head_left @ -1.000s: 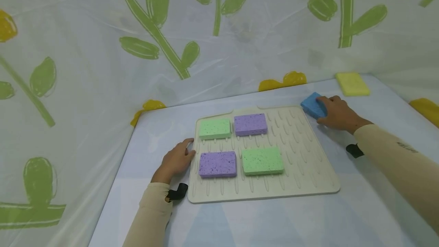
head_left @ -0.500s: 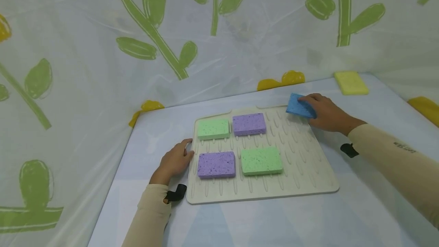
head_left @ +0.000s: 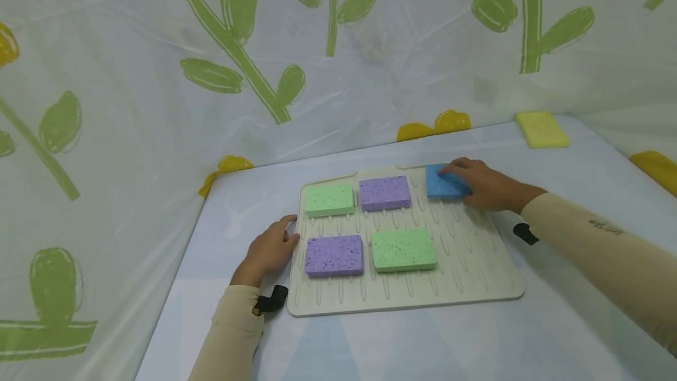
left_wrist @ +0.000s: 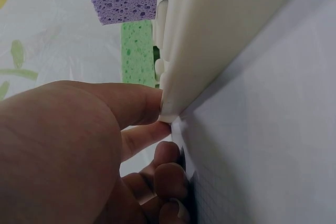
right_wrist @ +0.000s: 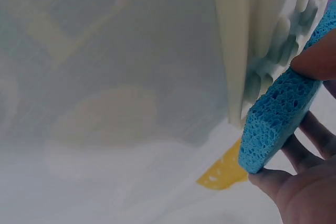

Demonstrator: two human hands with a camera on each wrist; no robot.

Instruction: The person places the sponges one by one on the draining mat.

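My right hand (head_left: 489,186) holds a blue sponge (head_left: 443,187) between thumb and fingers over the upper right corner of a cream ridged draining board (head_left: 489,278). In the right wrist view the blue sponge (right_wrist: 278,114) tilts against the raised ridges. At the board's left edge rests my left hand (head_left: 270,250), its thumb and a fingertip touching the rim, as the left wrist view confirms. Lying on the board are a light green sponge (head_left: 330,200), a purple sponge (head_left: 384,192), a second purple sponge (head_left: 334,255) and a second green sponge (head_left: 404,249).
A yellow sponge (head_left: 542,129) lies on the white-covered table (head_left: 412,346) near its far right corner. Behind the table hangs a white cloth (head_left: 143,34) printed with green leaves and yellow flowers.
My right hand has carried the blue sponge leftward from beside the board's right corner onto the board, turning it flatter. The left hand stays at the left edge.
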